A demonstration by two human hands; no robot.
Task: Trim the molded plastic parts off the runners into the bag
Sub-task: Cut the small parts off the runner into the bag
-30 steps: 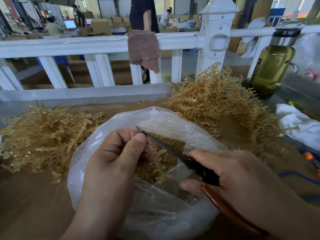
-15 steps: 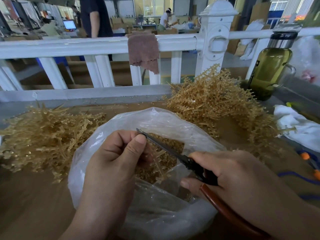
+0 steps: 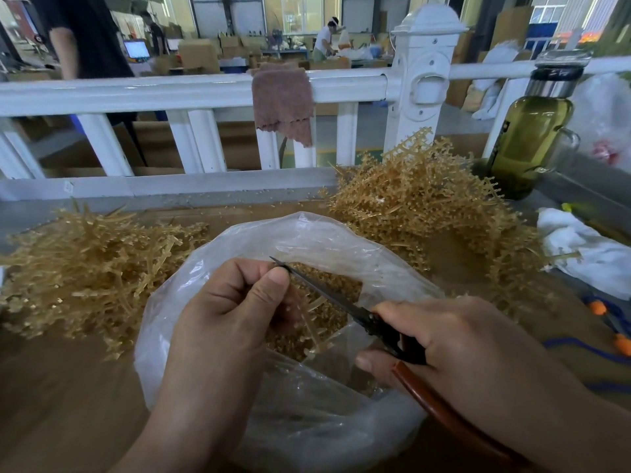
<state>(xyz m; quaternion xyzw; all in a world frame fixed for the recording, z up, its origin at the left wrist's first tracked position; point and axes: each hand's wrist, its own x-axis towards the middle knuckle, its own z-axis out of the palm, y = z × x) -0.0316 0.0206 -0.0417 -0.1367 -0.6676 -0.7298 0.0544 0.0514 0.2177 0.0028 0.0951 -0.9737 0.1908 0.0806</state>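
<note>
Broadly, a brown table (image 3: 51,387) is seen, edged on its far side by a white railing (image 3: 170,93). A clear plastic bag (image 3: 307,421) is set near the middle of the table with its mouth open upward. A heap of tan runners (image 3: 85,268) is piled just left of the bag and touches its side. A taller heap (image 3: 426,206) is piled behind and to the right of the bag, close against its rim. Bare tabletop is left only in front of the bag and to its front left. A green bottle (image 3: 529,138) is stood well right of the bag and behind it, with a white cloth (image 3: 587,247) lying nearer on that side.

The left hand (image 3: 225,322) is held over the bag's mouth, with thumb and curled fingers pinched on a runner sprig (image 3: 312,322) that hangs down inside the bag. The right hand (image 3: 461,343) is wrapped round the red-brown handles of the scissors (image 3: 334,295) over the bag's right rim. The blades are pointed across the mouth, their tip right at the left thumb, above the sprig. They appear almost closed, though a slight gap cannot be ruled out. Loose trimmed parts (image 3: 345,285) are collected in the bottom of the bag, beneath both hands.
</note>
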